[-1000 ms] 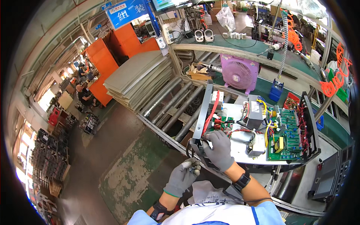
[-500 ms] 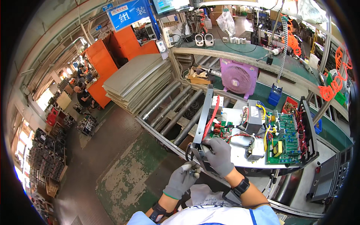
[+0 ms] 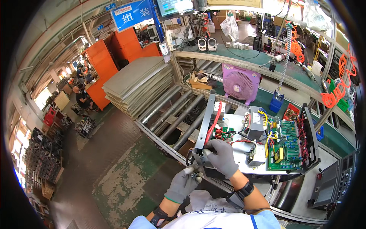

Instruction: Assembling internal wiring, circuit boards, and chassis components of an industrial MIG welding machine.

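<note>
An open electronics chassis (image 3: 207, 131) stands on the roller line. Its white base carries transformers (image 3: 256, 123), a green circuit board (image 3: 288, 147) and red, yellow and black wires. My gloved right hand (image 3: 223, 159) is closed at the near left corner, thumb and fingertips against the inside of the dark end panel; what they pinch is hidden. Just outside that panel, my gloved left hand (image 3: 184, 184) is closed around small metal fasteners (image 3: 195, 176) showing between its fingers. A black cable loop (image 3: 189, 155) hangs from the panel's outer side, above the left hand.
Grey flat sheets (image 3: 133, 86) are stacked beyond the rollers (image 3: 179, 120). Behind the chassis stand a purple fan (image 3: 241, 84), a blue bin (image 3: 277, 101) and a red bin (image 3: 291, 112). A dark control panel (image 3: 333, 181) lies at right. Orange coiled hoses (image 3: 339, 91) hang there.
The whole view has shifted slightly. Both hands keep nearly the same places at the chassis corner, and the chassis itself stays put.
</note>
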